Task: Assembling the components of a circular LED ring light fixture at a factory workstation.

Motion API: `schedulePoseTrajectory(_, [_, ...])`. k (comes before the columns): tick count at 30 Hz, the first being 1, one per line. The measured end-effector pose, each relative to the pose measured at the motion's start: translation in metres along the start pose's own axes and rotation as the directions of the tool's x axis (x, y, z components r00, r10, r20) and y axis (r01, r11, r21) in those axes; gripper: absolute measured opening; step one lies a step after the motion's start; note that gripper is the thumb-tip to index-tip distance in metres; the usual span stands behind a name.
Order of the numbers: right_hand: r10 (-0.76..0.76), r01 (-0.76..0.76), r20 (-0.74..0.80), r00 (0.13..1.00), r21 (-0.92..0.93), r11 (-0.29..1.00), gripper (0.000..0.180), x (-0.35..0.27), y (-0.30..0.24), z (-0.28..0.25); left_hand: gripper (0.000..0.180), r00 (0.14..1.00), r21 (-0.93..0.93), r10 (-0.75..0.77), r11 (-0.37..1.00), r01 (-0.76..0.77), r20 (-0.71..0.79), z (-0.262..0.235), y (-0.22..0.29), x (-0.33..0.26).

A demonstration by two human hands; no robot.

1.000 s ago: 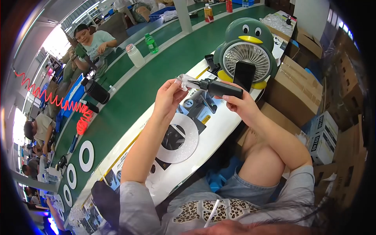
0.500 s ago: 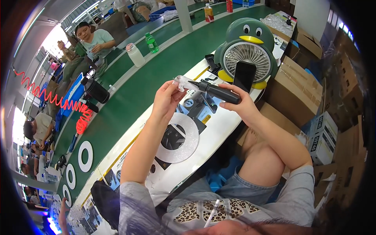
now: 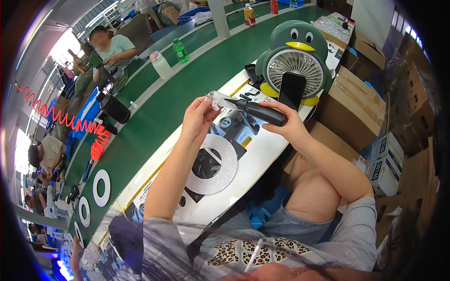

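Now the left hand (image 3: 199, 117) pinches a small clear plastic piece (image 3: 217, 99), and the right hand (image 3: 286, 125) grips a black nozzle tool (image 3: 257, 110) whose tip touches it, above the worktop (image 3: 262, 159).

My arms are bare from the upper arm down, and both hands are bare too, the left hand (image 3: 197, 119) and the right hand (image 3: 288, 126) without gloves, rings or a watch that I can make out. I wear a loose grey short-sleeved top; its sleeves end above my elbows. Across the chest runs a leopard-spot print in tan and black, with a thin pale stripe slanting through it. Below that I have on light blue denim shorts with a worn hem, and my thigh is bare beneath them.
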State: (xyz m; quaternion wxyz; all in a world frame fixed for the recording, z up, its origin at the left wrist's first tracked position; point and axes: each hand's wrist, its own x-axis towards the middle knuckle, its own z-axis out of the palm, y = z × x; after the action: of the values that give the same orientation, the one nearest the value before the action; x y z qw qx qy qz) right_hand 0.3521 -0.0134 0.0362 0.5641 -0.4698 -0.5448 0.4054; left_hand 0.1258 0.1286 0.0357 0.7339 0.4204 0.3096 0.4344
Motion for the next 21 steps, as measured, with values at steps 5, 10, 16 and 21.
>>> schedulePoseTrajectory(5, [0.003, -0.003, 0.003, 1.0, 0.003, 1.0, 0.05, -0.0001, -0.0008, 0.0007, 0.011, 0.999, 0.06, 0.033, 0.998, -0.034, 0.007, -0.0009, 0.0003, 0.0])
schedulePoseTrajectory(10, [-0.008, 0.008, 0.003, 1.0, 0.007, 1.0, 0.051, -0.0004, 0.0003, -0.0002, 0.012, 0.997, 0.118, 0.079, 0.99, -0.082, 0.022, 0.0043, 0.0015, -0.0033])
schedulePoseTrajectory(16, [-0.038, 0.038, 0.002, 0.999, -0.059, 0.998, 0.049, -0.0008, 0.0017, 0.0005, 0.014, 0.978, 0.341, 0.203, 0.917, -0.206, 0.044, 0.0024, 0.0015, -0.0024])
schedulePoseTrajectory(21, [-0.039, 0.039, 0.004, 0.999, -0.042, 0.998, 0.048, -0.0016, 0.0006, 0.0007, 0.014, 0.956, 0.442, 0.281, 0.85, -0.287, 0.083, 0.0042, -0.0004, -0.002])
